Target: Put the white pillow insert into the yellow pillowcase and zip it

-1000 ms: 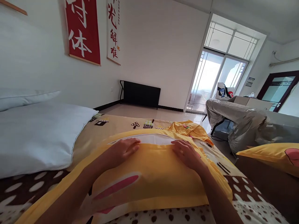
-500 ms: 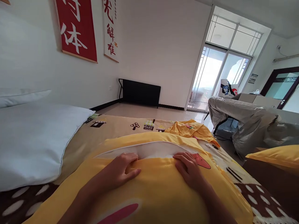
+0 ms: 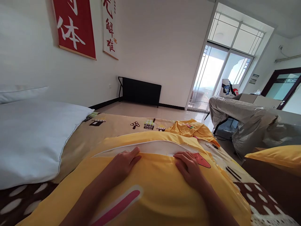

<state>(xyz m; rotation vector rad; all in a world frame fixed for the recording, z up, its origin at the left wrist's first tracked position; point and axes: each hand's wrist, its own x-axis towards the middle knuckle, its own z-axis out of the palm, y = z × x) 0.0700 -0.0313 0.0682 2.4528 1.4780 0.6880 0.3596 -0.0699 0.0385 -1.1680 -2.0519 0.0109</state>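
A yellow pillowcase [image 3: 162, 188] with a pink printed stripe lies across the bed in front of me. Its long opening faces away from me and shows a white pillow [image 3: 155, 147] inside. My left hand [image 3: 127, 160] pinches the near edge of the opening, left of its middle, between thumb and fingers. On the right part of the same edge, my right hand [image 3: 188, 163] has its fingers curled over the yellow fabric, close to an orange-red printed patch. The edge is stretched between both hands.
White pillows [image 3: 35, 141] lie on the left of the patterned bedspread [image 3: 122, 124]. Crumpled yellow cloth [image 3: 192, 128] rests at its far edge. At the right are another yellow pillow [image 3: 279, 157] and plastic-covered furniture [image 3: 249, 116]. A black folded panel [image 3: 141, 91] leans against the wall.
My left hand has closed its thumb and fingers on the edge of the opening, where they were apart before. My right hand is nearly unchanged. The view has shifted slightly.
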